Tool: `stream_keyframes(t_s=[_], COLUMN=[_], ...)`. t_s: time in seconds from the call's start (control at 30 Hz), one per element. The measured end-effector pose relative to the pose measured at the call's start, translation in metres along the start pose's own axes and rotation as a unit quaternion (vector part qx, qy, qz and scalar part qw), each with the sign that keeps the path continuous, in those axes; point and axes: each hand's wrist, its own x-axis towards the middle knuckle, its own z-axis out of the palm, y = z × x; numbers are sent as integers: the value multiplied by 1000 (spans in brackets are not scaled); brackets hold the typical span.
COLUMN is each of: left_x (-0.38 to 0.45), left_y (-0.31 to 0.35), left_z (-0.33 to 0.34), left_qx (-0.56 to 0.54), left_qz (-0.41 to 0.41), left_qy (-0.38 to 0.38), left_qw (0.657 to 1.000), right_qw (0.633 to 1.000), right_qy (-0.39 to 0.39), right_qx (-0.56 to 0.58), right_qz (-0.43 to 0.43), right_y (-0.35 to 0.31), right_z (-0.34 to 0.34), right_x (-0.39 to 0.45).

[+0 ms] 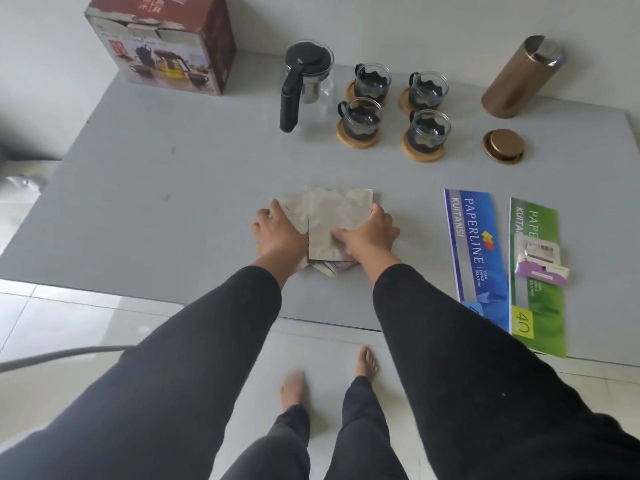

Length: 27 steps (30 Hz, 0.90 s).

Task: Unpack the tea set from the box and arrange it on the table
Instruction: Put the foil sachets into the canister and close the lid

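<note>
Grey desk (138, 188), white wall behind: our left hand (277, 233) and right hand (367, 233) each have a grip closed on the edges of the wrapping paper (329, 216) at centre — light, soft, pinch the edges. Glass teapot (308, 86) and four cups (398, 109) on coasters stand at the back, look fragile and slippery, so we'd lift by the handles; box (162, 46) far left, contents hidden.

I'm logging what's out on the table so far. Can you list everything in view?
Printed cardboard box: 1, maroon and white, far left corner.
Glass teapot with black lid and handle: 1, far centre.
Glass cups with black holders on round wooden coasters: 4, right of the teapot.
Metal canister: 1, bronze, far right, lying tilted, open.
Round metal lid: 1, bronze, in front of the canister.
Crumpled wrapping paper: 1 pile, beige, near centre.
Receipt books: 2, blue and green, near right.
Small packet: 1, white and purple, on the green book.
Table: 1, grey.
Left hand, right hand: on the paper.
</note>
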Motion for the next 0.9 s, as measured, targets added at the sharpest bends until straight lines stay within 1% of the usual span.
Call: stream_keyframes(t_s=[0.03, 0.1, 0.17, 0.2, 0.27, 0.4, 0.5, 0.57, 0.63, 0.73, 0.83, 0.9], left_x=[1, 3, 4, 3, 3, 11, 15, 17, 18, 19, 19, 16], left_y=[0, 2, 6, 8, 9, 5, 2, 2, 0, -6, -13, -15], left_z=[-1, -3, -4, -4, -4, -9, -9, -6, -4, -5, -6, -7], left_qx=[-13, -74, -144, -158, -171, -174, -150, -172, -236, -339, -379, -394], left_qz=[5, 5, 1, 4, 3, -30, -37, -48, -68, -95, -89, -72], left_qy=[1, -5, -8, -4, -5, -41, -54, -72, -103, -151, -187, -220], left_qw=[1000, 997, 990, 987, 985, 983, 986, 981, 964, 924, 902, 889], right_qw=[1000, 1000, 1000, 999, 999, 996, 995, 995, 994, 993, 991, 983], right_qy=[-1, -4, -2, 0, 1, -17, -28, -32, -41, -38, 3, 10], right_qx=[2, 11, 29, 33, 42, 91, 95, 94, 101, 110, 136, 183], right_qz=[4, 11, 4, -4, -10, 5, 12, 9, 1, -8, -21, -18], right_y=[-1, -4, -8, -10, -14, -17, -17, -16, -15, -13, -9, -5], right_z=[2, 6, 12, 16, 22, 24, 26, 26, 24, 22, 26, 23], right_x=[0, 0, 2, 3, 3, 2, 1, 0, 0, -5, -14, -18])
